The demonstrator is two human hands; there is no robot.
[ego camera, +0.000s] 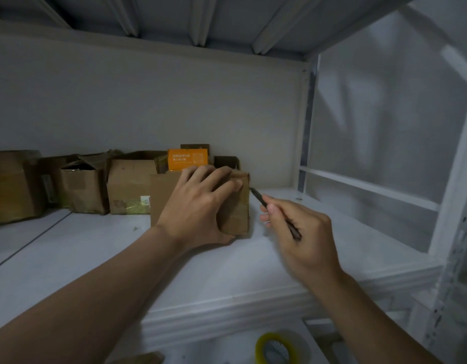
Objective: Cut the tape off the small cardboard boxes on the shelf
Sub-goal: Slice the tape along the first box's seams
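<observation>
Though upright — box (pixel 236 208) under left fingers (pixel 222 177)

This looks like a storeroom or stock area, dim and plain. A white metal shelf (pixel 227 271) fills the view, flanked at the near right by a perforated upright (pixel 461 245), the kind used on slotted-angle racking. Overhead runs the ribbed underside of the upper shelf (pixel 201 19). Along the far side, against a bare pale wall (pixel 148 101), stands a row of worn brown cardboard boxes (pixel 130 185), several with flaps open, and an orange carton (pixel 187 159) with white print sticks up among them. On the level below, at the near edge, lies a roll of yellowish packing tape (pixel 277 348).
</observation>
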